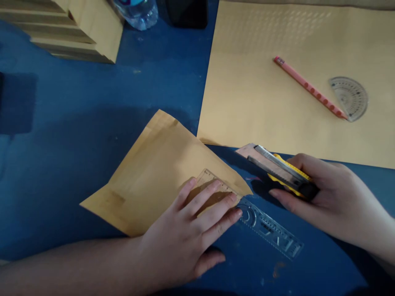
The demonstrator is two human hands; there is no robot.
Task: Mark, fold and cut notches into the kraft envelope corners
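My left hand [197, 226] lies with fingers spread over a clear plastic ruler [271, 228], pressing it on a brown paper envelope [148, 164]. The ruler's left part rests on the paper; its right part reaches past the paper's edge over the blue table. In my right hand [333, 197] is a box cutter [277, 170] with a yellow and black handle. Its blade is out and points up and left, beside the paper's right corner and apart from the ruler.
Large brown paper sheets [247, 98] lie at upper right, bearing a pink pencil [308, 87] and a clear protractor [352, 98]. At the back left are a stack of folded brown paper [101, 33], a water bottle [138, 14] and a black object [187, 12] like a phone.
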